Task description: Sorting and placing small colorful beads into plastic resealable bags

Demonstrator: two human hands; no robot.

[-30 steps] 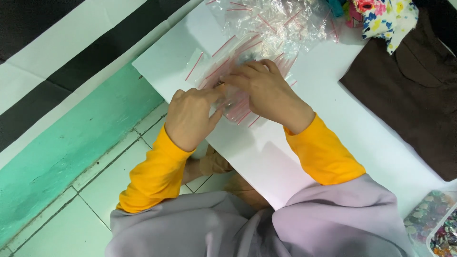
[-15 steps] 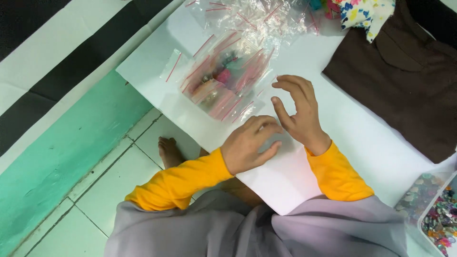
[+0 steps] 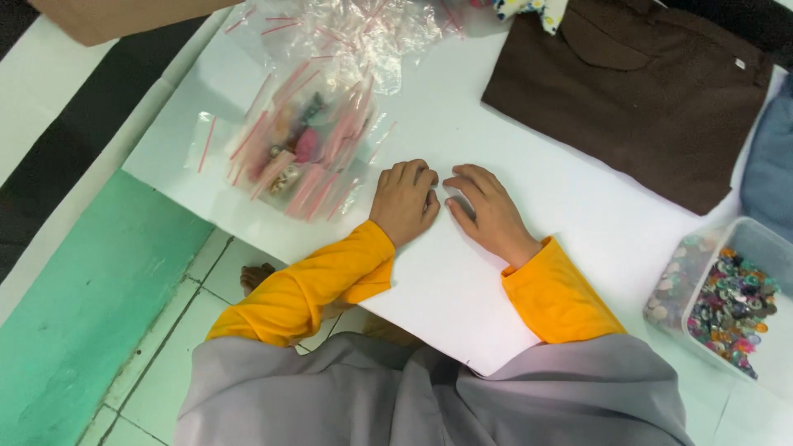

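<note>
Fingers of two empty hands, left hand (image 3: 404,203) curled, right hand (image 3: 488,211) spread, beside one bag pile (image 3: 301,153).

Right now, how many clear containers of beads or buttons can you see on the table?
1. A clear plastic tub of mixed colourful pieces sits at the table's right edge, cut off by the frame. The small plastic bags at upper left also hold pieces; more containers may lie out of view.

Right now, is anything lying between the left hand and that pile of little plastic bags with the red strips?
Nothing visible. The left hand rests on bare white table, and the small plastic bags lie just beyond it.
</note>
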